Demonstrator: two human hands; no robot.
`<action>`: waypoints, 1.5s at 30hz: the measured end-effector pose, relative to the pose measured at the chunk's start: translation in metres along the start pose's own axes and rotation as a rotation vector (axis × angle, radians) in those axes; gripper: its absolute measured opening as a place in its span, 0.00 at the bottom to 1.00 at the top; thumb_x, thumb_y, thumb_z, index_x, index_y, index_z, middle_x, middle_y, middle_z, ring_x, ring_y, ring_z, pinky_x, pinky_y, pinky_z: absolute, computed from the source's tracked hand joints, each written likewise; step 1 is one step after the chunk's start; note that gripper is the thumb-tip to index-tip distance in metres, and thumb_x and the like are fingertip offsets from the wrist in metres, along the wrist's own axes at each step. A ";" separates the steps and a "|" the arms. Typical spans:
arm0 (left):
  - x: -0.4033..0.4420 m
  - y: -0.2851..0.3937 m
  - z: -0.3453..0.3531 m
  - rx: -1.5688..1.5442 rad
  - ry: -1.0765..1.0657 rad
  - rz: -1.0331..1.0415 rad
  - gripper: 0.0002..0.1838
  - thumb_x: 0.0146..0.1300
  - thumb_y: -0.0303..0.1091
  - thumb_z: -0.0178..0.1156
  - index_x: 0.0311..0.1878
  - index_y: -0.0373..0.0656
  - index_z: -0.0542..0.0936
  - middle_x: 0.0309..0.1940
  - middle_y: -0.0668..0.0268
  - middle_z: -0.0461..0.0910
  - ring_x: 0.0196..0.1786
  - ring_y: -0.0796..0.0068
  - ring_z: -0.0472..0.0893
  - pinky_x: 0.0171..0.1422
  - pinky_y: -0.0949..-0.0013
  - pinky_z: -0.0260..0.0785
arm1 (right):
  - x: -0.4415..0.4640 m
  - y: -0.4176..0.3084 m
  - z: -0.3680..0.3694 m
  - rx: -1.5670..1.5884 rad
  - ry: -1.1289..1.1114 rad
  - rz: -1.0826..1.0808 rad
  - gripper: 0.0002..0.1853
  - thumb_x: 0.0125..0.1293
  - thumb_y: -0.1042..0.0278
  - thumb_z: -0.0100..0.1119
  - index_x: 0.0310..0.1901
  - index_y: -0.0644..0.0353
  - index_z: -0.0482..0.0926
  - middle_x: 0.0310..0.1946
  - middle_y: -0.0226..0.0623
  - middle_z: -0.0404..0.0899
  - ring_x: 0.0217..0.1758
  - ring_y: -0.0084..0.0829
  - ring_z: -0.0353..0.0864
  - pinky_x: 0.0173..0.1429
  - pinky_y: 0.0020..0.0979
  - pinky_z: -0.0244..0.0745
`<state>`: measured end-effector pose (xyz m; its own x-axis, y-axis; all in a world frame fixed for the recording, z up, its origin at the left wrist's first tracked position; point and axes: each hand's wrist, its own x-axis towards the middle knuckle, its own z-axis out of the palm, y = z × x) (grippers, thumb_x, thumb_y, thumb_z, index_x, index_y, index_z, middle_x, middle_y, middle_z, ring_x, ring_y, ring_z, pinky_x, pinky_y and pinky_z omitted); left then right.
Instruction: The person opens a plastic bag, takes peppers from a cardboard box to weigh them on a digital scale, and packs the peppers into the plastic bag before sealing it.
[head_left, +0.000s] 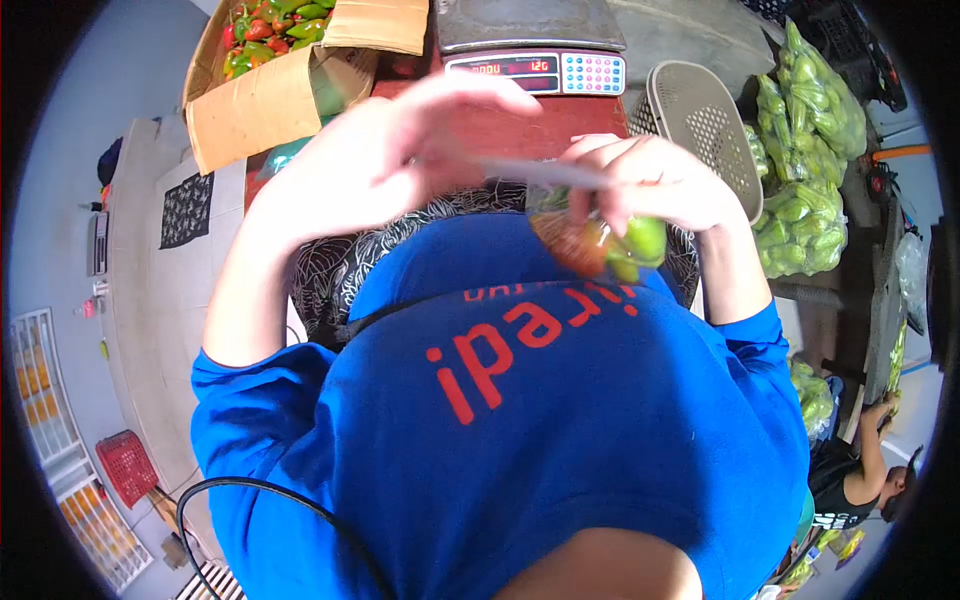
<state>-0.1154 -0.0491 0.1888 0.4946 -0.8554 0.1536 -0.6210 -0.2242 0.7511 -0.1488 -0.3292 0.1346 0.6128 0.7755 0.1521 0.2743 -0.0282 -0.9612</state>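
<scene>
A clear plastic bag of green and red peppers (pixel 597 238) hangs in front of my blue shirt. My right hand (pixel 650 180) is closed round the upper part of the bag. From there a pale, twisted-looking strip of plastic (pixel 545 171) stretches across to my left hand (pixel 400 150). That hand is smeared by motion, with its lower fingers curled at the end of the strip and one finger reaching out above it. Whether the strip is the bag's own neck is too blurred to make out.
Ahead stands a digital scale (pixel 535 75) on a red table (pixel 480 125). At its left is a cardboard box (pixel 250 115) of red and green peppers; at its right, a grey perforated basket (pixel 705 120). Bags of green peppers (pixel 805 225) are stacked farther right. A person (pixel 850 480) is at lower right.
</scene>
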 end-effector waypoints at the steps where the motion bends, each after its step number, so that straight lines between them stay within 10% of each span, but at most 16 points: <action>1: -0.003 -0.006 0.002 -0.097 0.062 -0.118 0.27 0.57 0.18 0.53 0.62 0.44 0.66 0.41 0.61 0.76 0.37 0.78 0.76 0.40 0.74 0.67 | -0.002 0.004 -0.004 0.046 0.049 0.006 0.22 0.65 0.54 0.55 0.18 0.61 0.77 0.33 0.44 0.81 0.50 0.44 0.75 0.60 0.45 0.64; 4: -0.005 -0.051 0.039 -0.114 0.201 -0.156 0.28 0.64 0.20 0.47 0.68 0.46 0.58 0.23 0.74 0.66 0.28 0.84 0.67 0.35 0.79 0.62 | -0.008 0.029 0.008 0.473 0.320 0.038 0.24 0.66 0.53 0.53 0.17 0.62 0.76 0.36 0.45 0.81 0.54 0.45 0.75 0.60 0.43 0.66; 8: 0.008 -0.077 0.084 -0.586 0.379 -0.218 0.27 0.68 0.25 0.45 0.69 0.42 0.53 0.20 0.72 0.68 0.25 0.82 0.69 0.33 0.76 0.64 | 0.012 0.040 0.018 0.804 0.518 -0.005 0.21 0.70 0.57 0.50 0.49 0.69 0.79 0.59 0.48 0.73 0.61 0.36 0.72 0.66 0.34 0.64; 10: 0.014 -0.089 0.083 -0.449 0.478 -0.204 0.27 0.69 0.27 0.45 0.69 0.41 0.53 0.19 0.71 0.69 0.24 0.79 0.70 0.32 0.73 0.65 | 0.029 0.045 -0.001 0.352 0.516 0.059 0.27 0.71 0.52 0.46 0.63 0.66 0.69 0.65 0.43 0.67 0.67 0.32 0.66 0.71 0.35 0.58; 12: 0.033 -0.111 0.065 0.010 0.594 -0.151 0.26 0.70 0.30 0.44 0.69 0.40 0.53 0.18 0.70 0.70 0.22 0.77 0.71 0.30 0.71 0.67 | 0.059 0.044 -0.016 0.619 0.605 0.394 0.26 0.72 0.52 0.44 0.65 0.60 0.68 0.65 0.40 0.67 0.68 0.34 0.65 0.73 0.36 0.54; 15: 0.054 -0.050 0.021 0.310 0.819 -0.018 0.25 0.68 0.28 0.47 0.66 0.43 0.54 0.22 0.62 0.73 0.25 0.67 0.75 0.32 0.66 0.69 | 0.113 0.064 -0.037 -0.890 0.568 -0.209 0.28 0.72 0.50 0.37 0.67 0.58 0.63 0.66 0.44 0.65 0.71 0.44 0.56 0.76 0.42 0.44; 16: 0.052 -0.026 0.017 0.258 0.919 0.085 0.25 0.67 0.27 0.47 0.65 0.44 0.54 0.23 0.55 0.77 0.25 0.58 0.79 0.32 0.61 0.71 | 0.127 0.009 -0.008 -0.932 0.824 -0.062 0.31 0.72 0.47 0.36 0.69 0.60 0.59 0.69 0.47 0.57 0.74 0.45 0.48 0.76 0.43 0.40; 20: 0.030 0.009 0.028 -0.407 0.996 0.502 0.27 0.68 0.25 0.46 0.65 0.42 0.46 0.20 0.67 0.69 0.23 0.80 0.68 0.32 0.78 0.62 | 0.112 -0.029 0.020 -0.136 0.700 -0.690 0.34 0.72 0.42 0.33 0.70 0.60 0.57 0.71 0.46 0.54 0.75 0.42 0.48 0.76 0.44 0.42; 24: 0.035 -0.021 0.030 -0.816 0.987 0.230 0.24 0.67 0.29 0.47 0.64 0.36 0.54 0.22 0.72 0.67 0.30 0.83 0.67 0.36 0.79 0.62 | 0.085 -0.007 -0.001 0.980 0.100 -0.682 0.40 0.72 0.35 0.20 0.68 0.62 0.61 0.68 0.45 0.61 0.73 0.38 0.56 0.75 0.44 0.50; 26: 0.045 -0.037 0.011 -0.813 0.971 -0.011 0.26 0.67 0.29 0.48 0.64 0.33 0.53 0.22 0.72 0.66 0.29 0.83 0.66 0.38 0.80 0.60 | 0.087 -0.004 -0.011 0.437 0.558 -0.476 0.39 0.73 0.40 0.16 0.65 0.66 0.66 0.70 0.43 0.58 0.75 0.38 0.53 0.78 0.39 0.38; 32: 0.034 -0.058 -0.001 -0.742 0.796 0.111 0.30 0.67 0.30 0.51 0.67 0.35 0.50 0.24 0.72 0.70 0.28 0.85 0.65 0.38 0.80 0.59 | 0.082 0.000 -0.040 0.241 0.429 -0.458 0.47 0.67 0.29 0.13 0.67 0.62 0.65 0.72 0.43 0.55 0.77 0.37 0.45 0.78 0.41 0.29; 40: 0.056 -0.068 0.019 -0.901 0.914 -0.030 0.33 0.64 0.27 0.52 0.69 0.38 0.48 0.27 0.70 0.72 0.26 0.86 0.66 0.32 0.84 0.59 | 0.100 0.009 -0.021 0.652 0.659 0.143 0.46 0.67 0.27 0.26 0.67 0.64 0.63 0.66 0.43 0.64 0.69 0.35 0.60 0.71 0.41 0.56; 43: 0.071 -0.030 0.025 -0.578 1.027 0.128 0.27 0.66 0.23 0.48 0.65 0.40 0.51 0.28 0.68 0.73 0.32 0.83 0.70 0.39 0.80 0.63 | 0.146 -0.004 -0.022 0.345 0.508 0.027 0.39 0.72 0.36 0.32 0.67 0.68 0.60 0.39 0.34 0.76 0.48 0.31 0.75 0.62 0.29 0.65; 45: 0.068 -0.009 0.019 -0.345 1.138 0.362 0.24 0.68 0.20 0.45 0.63 0.41 0.50 0.29 0.66 0.73 0.32 0.81 0.71 0.41 0.78 0.65 | 0.165 -0.033 -0.007 0.025 0.598 -0.210 0.39 0.73 0.37 0.27 0.69 0.67 0.56 0.58 0.44 0.67 0.66 0.34 0.62 0.71 0.29 0.52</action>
<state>-0.0878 -0.1145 0.1802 0.6815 0.0874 0.7266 -0.7244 0.2217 0.6527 -0.0514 -0.2051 0.1935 0.8581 0.2760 0.4330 0.4204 0.1068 -0.9010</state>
